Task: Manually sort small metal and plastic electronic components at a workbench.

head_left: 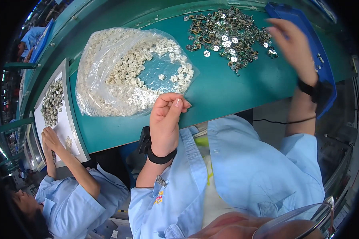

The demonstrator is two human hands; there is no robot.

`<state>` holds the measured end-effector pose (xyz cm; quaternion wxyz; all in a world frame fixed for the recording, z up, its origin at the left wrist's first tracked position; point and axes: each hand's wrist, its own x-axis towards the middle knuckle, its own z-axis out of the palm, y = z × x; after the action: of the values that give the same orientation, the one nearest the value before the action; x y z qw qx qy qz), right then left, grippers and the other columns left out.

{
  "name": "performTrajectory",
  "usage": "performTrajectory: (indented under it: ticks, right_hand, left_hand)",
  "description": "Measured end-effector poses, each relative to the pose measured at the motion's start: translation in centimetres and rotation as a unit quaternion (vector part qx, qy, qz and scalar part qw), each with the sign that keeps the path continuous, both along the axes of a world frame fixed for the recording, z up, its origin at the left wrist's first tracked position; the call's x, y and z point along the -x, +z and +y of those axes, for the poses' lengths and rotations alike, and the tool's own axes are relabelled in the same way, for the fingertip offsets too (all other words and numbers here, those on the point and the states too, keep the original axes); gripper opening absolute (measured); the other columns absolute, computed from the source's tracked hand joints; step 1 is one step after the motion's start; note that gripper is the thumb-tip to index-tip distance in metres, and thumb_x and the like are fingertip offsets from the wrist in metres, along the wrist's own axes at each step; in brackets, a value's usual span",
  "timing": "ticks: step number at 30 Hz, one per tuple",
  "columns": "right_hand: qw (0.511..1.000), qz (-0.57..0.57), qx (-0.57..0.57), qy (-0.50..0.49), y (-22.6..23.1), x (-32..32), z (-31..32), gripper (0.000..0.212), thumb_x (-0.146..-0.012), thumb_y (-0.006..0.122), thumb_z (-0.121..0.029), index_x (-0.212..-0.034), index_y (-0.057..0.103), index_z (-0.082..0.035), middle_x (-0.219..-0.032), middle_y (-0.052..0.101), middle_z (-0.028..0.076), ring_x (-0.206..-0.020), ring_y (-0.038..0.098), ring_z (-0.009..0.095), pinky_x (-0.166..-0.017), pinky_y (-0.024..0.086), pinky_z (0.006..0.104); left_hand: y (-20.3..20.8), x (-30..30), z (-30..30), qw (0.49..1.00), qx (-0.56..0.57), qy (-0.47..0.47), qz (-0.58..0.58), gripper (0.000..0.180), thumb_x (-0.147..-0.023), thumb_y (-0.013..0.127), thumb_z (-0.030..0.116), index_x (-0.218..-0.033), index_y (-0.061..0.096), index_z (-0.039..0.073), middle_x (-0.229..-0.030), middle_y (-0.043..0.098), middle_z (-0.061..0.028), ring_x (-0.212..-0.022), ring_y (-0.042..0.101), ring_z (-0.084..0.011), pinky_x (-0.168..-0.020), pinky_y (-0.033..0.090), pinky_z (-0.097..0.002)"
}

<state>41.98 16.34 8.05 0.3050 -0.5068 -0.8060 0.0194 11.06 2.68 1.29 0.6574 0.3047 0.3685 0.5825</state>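
My left hand (166, 123) is raised at the near edge of the green table, just in front of a clear plastic bag (91, 75). Its thumb and fingertips press together in a pinch; whatever is between them is too small or hidden to name. Many small white plastic pieces (127, 65) fill the bag, and some lie spread on its flattened right part. My right hand (293, 46) is at the far right, slightly blurred, fingers stretched apart and apparently holding nothing. Close to its fingertips is a heap of small round metal-faced parts (221, 34) with dark and greenish bits.
A blue tray (327, 81) stands on the right, partly behind my right arm, with a few small parts in it. At left, a co-worker's hands (52, 139) work over a white framed tray (73, 131) with piled parts (52, 104). A black cable (283, 122) runs beside my right forearm.
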Motion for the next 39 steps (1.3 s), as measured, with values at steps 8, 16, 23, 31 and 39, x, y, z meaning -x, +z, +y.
performTrajectory:
  ticks: [8,16,23,31,39]
  right_hand:
    - [0.957,-0.195,0.051,0.210,-3.2,14.5,-0.2,0.018,-0.077,0.059,-0.014,-0.092,0.056,-0.004,-0.086,0.055,0.009,-0.082,0.052,0.028,-0.073,0.044,0.0342]
    - [0.894,0.207,0.337,0.213,-0.6,17.8,-3.6,0.012,-0.077,0.058,-0.007,-0.088,0.056,-0.003,-0.084,0.056,0.008,-0.075,0.054,0.023,-0.068,0.044,0.0303]
    - [0.879,0.273,0.211,0.328,-2.9,19.8,-8.4,0.013,-0.072,0.064,-0.005,-0.084,0.058,-0.004,-0.084,0.056,0.006,-0.072,0.053,0.021,-0.065,0.042,0.0284]
    - [0.928,0.182,0.074,0.316,-4.0,21.0,-9.5,0.022,-0.065,0.070,-0.007,-0.084,0.060,-0.006,-0.084,0.056,0.006,-0.076,0.053,0.021,-0.065,0.042,0.0299]
    - [0.925,0.226,0.093,0.289,-3.6,23.2,-10.2,0.023,-0.063,0.072,-0.006,-0.082,0.059,-0.006,-0.080,0.055,0.006,-0.071,0.053,0.021,-0.059,0.040,0.0294]
  left_hand:
    - [2.0,2.0,-3.4,1.000,0.019,-0.007,0.023,0.011,-0.087,0.048,0.010,-0.096,0.050,0.003,-0.083,0.056,-0.0056,-0.079,0.051,-0.0130,-0.073,0.039,-0.0245]
    - [1.2,5.6,-3.8,0.993,-0.047,0.037,0.103,0.015,-0.084,0.052,0.004,-0.099,0.050,0.002,-0.091,0.057,-0.0067,-0.087,0.053,-0.0119,-0.078,0.041,-0.0231]
    - [1.1,4.4,-1.7,0.999,-0.043,0.020,-0.009,0.023,-0.082,0.054,-0.002,-0.105,0.050,-0.001,-0.095,0.058,-0.0064,-0.087,0.053,-0.0093,-0.079,0.042,-0.0214]
    - [-0.8,5.9,-1.7,0.996,-0.039,0.020,-0.078,0.023,-0.082,0.054,-0.002,-0.105,0.052,-0.002,-0.098,0.059,-0.0075,-0.087,0.056,-0.0102,-0.077,0.045,-0.0222]
    - [-0.4,6.6,-2.4,0.995,-0.072,0.062,0.018,0.017,-0.083,0.052,-0.002,-0.100,0.053,-0.002,-0.097,0.058,-0.0082,-0.086,0.055,-0.0107,-0.077,0.045,-0.0218]
